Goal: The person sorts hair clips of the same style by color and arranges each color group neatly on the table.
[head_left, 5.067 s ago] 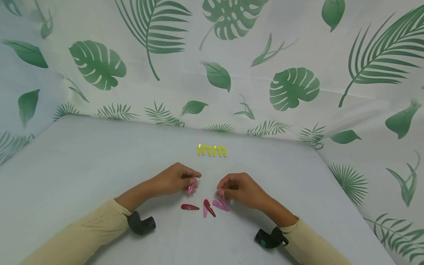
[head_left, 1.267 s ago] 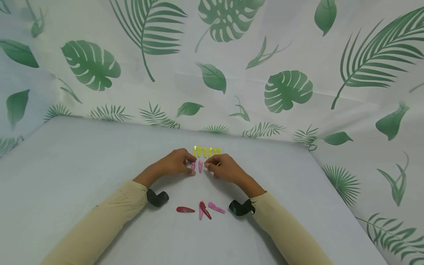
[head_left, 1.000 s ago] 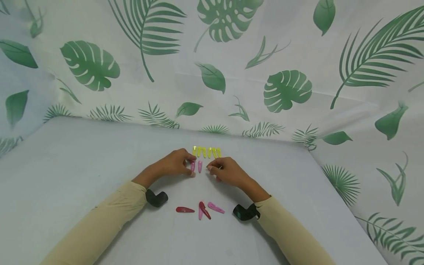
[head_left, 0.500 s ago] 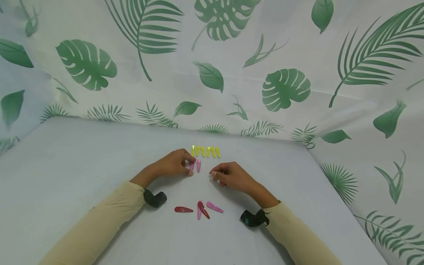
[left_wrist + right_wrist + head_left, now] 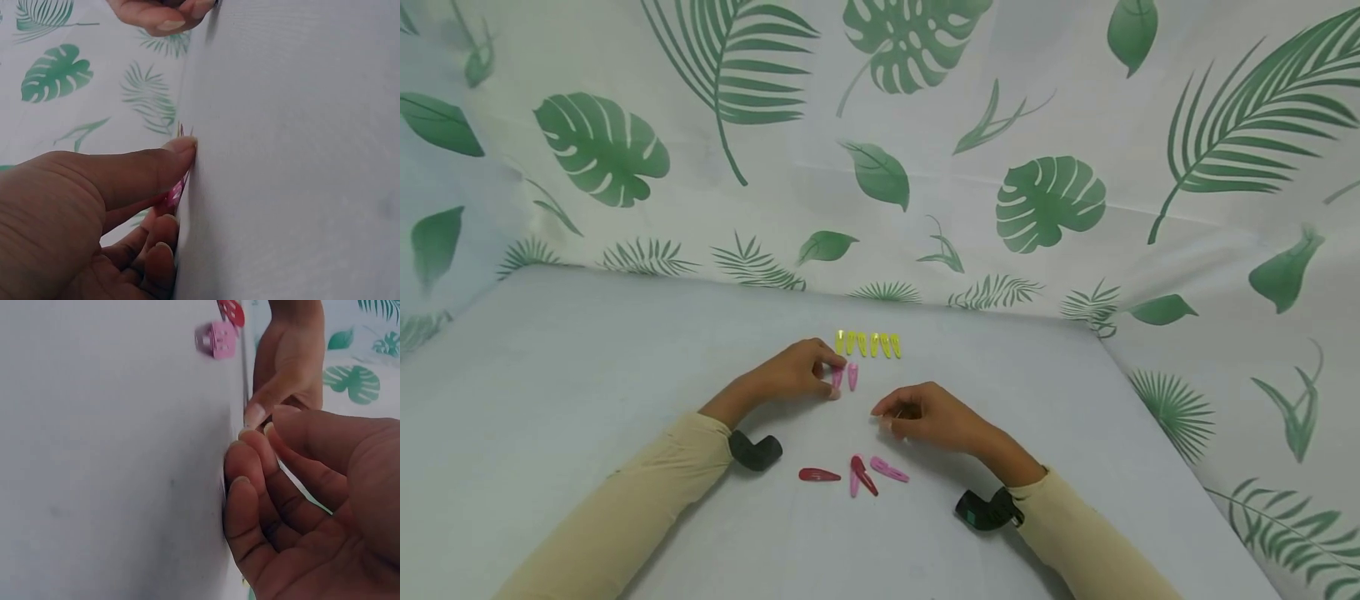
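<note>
My left hand [image 5: 799,372] has thumb and forefinger at the two ends of a pink snap hair clip [image 5: 837,377], pinching it at the table; the clip's glossy side [image 5: 177,192] shows behind the thumb in the left wrist view. A second pink hair clip [image 5: 853,377] lies just right of it. My right hand [image 5: 934,415] hovers low over the cloth with fingers loosely bent and nothing held. Nearer me lie a red hair clip [image 5: 819,475], another red clip [image 5: 867,478] crossing a pink clip [image 5: 854,486], and a pink clip [image 5: 890,469] to their right.
A row of several yellow hair clips [image 5: 874,344] lies just beyond the pink pair. The table [image 5: 700,533] has a white cloth, and a leaf-patterned curtain [image 5: 760,208] rises along its back and right. Each wrist carries a black camera mount [image 5: 756,451].
Both hands went from near the loose clips to the yellow row, and two pink clips now lie below it. The right hand then drew back toward me, empty; the left stayed on its clip.
</note>
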Demonstrator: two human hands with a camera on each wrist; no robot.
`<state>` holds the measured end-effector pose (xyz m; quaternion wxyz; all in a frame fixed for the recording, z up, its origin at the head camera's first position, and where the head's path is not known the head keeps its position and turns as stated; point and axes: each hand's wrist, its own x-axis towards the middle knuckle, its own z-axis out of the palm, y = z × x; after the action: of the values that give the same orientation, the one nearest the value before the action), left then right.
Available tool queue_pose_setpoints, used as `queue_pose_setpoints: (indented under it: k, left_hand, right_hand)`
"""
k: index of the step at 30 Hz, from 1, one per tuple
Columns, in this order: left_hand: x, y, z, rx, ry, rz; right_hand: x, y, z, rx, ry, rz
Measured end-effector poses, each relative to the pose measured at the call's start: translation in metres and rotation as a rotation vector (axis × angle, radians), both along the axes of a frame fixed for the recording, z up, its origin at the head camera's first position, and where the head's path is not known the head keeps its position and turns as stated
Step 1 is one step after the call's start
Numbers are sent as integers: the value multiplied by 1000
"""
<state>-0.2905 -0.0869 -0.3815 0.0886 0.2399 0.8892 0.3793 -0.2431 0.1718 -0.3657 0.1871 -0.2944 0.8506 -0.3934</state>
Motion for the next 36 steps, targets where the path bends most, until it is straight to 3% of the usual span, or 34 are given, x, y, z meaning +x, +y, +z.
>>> queue_pose_setpoints:
  k: [8,17,36]
  left_hand:
    - [1,1,-1,-6,-15,40]
    - [4,4,-1,10,-18,43]
    - [5,5,1,-22,-23,61]
  right_hand:
    - [11,3,1,5,-24,61]
    - [15,5,0,3,-39,111]
    - [16,1,-3,59,55,123]
